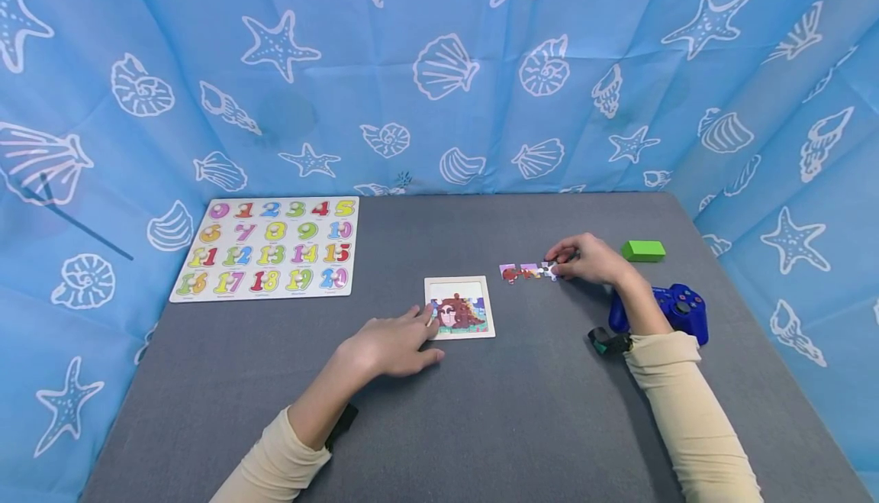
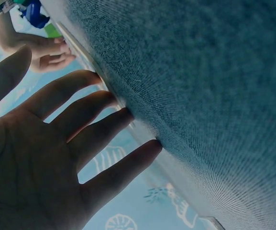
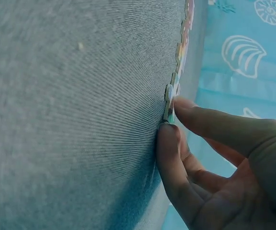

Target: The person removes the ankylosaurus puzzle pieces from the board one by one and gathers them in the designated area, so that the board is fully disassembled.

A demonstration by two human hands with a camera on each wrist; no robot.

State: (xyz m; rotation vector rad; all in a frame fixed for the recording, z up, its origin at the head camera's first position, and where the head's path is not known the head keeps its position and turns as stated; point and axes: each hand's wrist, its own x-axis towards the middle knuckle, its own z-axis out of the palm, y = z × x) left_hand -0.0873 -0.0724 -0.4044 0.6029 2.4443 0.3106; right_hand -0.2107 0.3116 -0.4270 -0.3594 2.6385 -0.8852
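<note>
A small wooden tray puzzle (image 1: 456,280) lies on the table, its lower part filled with pieces picturing a face with long brown hair and its upper part bare. My left hand (image 1: 391,344) rests at the tray's left side, fingers spread and fingertips at its edge. To the right of the tray, several loose jigsaw pieces (image 1: 510,273) lie flat in a row. At the right end of that row my right hand (image 1: 592,260) pinches a puzzle piece (image 3: 170,111) between thumb and forefinger, low against the table.
At the back left lies a white number puzzle board (image 1: 264,296) with coloured numerals. A green block (image 1: 643,251) sits beyond the right hand, and a blue game controller (image 1: 676,306) is partly behind the right forearm. Blue shell-patterned cloth (image 1: 439,121) surrounds the grey table (image 1: 494,427).
</note>
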